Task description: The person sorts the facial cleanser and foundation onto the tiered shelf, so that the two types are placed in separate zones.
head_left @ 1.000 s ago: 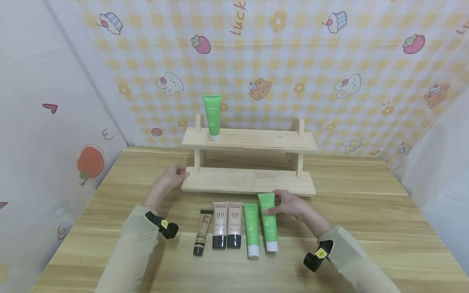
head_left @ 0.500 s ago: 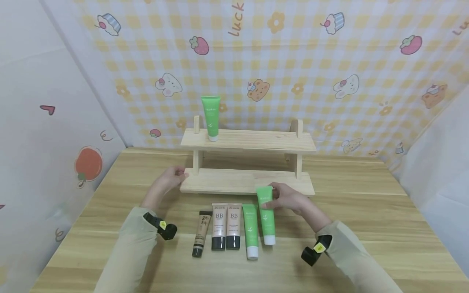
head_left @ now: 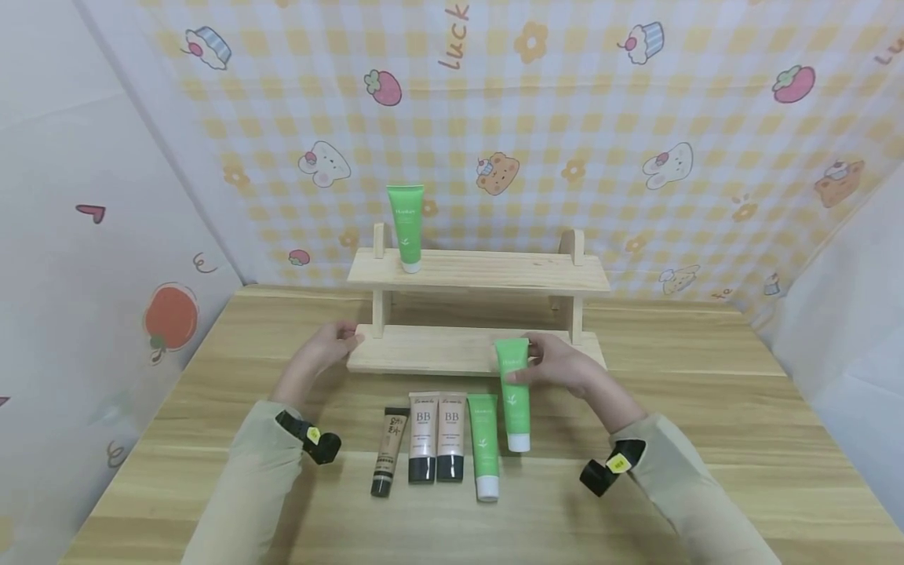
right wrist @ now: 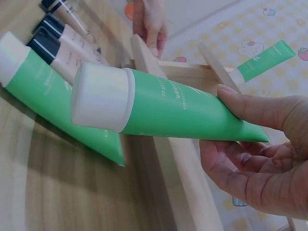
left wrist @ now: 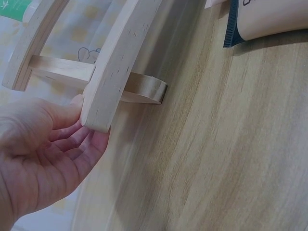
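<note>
My right hand (head_left: pixel 565 367) pinches a green squeeze tube (head_left: pixel 515 400) near its flat crimped end, thumb on one face and fingers behind. In the right wrist view the tube (right wrist: pixel 168 103) is raised off the table, its white cap pointing away from the hand. My left hand (head_left: pixel 326 351) grips the left end of the lower board of a two-tier wooden shelf (head_left: pixel 431 349); the left wrist view shows thumb above and fingers under the board (left wrist: pixel 108 91). Another green tube (head_left: pixel 407 227) stands cap-down on the upper board's left part.
In front of the shelf a row lies on the wooden table (head_left: pixel 671 408): a small brown tube with black cap (head_left: pixel 390 451), two beige BB cream tubes (head_left: pixel 422 431) and a green tube (head_left: pixel 484 443). A checked cloth (head_left: pixel 459 118) hangs behind the shelf.
My right hand has lifted the green tube from beside the row and moved it up toward the shelf's lower board. The left hand keeps its grip on the shelf.
</note>
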### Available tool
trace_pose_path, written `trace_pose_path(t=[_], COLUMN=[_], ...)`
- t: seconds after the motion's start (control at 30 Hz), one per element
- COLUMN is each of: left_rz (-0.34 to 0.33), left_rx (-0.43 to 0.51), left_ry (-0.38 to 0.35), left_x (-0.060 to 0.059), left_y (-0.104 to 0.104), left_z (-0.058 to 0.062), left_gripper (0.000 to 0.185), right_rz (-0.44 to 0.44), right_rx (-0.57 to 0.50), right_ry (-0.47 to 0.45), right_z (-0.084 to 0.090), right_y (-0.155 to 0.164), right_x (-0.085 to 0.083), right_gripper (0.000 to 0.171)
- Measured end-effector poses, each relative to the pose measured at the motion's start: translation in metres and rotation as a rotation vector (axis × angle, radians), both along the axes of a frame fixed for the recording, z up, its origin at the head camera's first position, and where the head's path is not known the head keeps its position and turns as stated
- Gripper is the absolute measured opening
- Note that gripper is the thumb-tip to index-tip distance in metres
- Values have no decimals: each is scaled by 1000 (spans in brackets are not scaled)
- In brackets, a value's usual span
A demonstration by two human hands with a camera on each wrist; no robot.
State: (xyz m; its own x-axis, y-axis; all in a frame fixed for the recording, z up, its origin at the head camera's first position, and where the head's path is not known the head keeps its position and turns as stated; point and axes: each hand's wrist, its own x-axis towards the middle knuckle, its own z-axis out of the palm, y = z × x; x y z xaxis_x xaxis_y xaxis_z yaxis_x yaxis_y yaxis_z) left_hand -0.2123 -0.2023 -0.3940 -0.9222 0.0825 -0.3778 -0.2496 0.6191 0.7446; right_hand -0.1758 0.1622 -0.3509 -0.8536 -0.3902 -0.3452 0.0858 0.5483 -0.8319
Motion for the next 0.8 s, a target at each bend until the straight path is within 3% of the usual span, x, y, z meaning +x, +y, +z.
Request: trace_pose_path(t=[0.1, 0.33, 0.8], left_rz=[-3, -13, -6], left_rx=[-2, -6, 9], left_ry=[6, 16, 16], left_x=[0, 1, 0], left_y=[0, -1, -1], left_z=[-1, -1, -1], left_gripper=[51, 51, 49], right_rz=[0, 22, 7], right_rx=[15, -17, -48], right_ry=[7, 34, 100], right_z=[5, 13, 31], right_y=[-1, 0, -4], right_x=[-1, -5, -11], right_gripper=[67, 53, 50])
